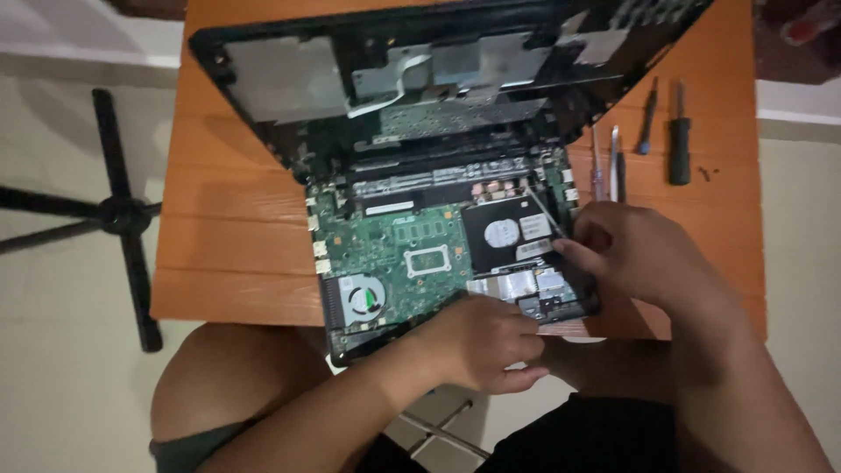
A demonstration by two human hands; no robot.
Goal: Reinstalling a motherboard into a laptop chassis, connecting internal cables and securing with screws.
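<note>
From the head camera, looking down: an opened laptop [420,175] lies on an orange wooden worktop [228,254], its black top cover tipped back at the far side and its insides bare. The green board [385,254] fills the near left part, with a round fan [363,300] at its near corner. To the right of the board sits a black drive [508,235] with white labels.

The left hand [482,343] rests at the laptop's near edge, fingers curled together and pressed against the rim just below the silver foil patch; whether it pinches anything I cannot tell. The right hand [635,254] sits over the right edge of the drive, fingers bunched, pinching a thin tool [541,210] whose tip slants up and left across the drive.

Farther back on the worktop, right of the laptop, lie two slim screwdrivers [604,162], a blue-handled one [646,118] and a black-handled one [680,136]. A black chair base [123,215] stands on the pale floor to the left.
</note>
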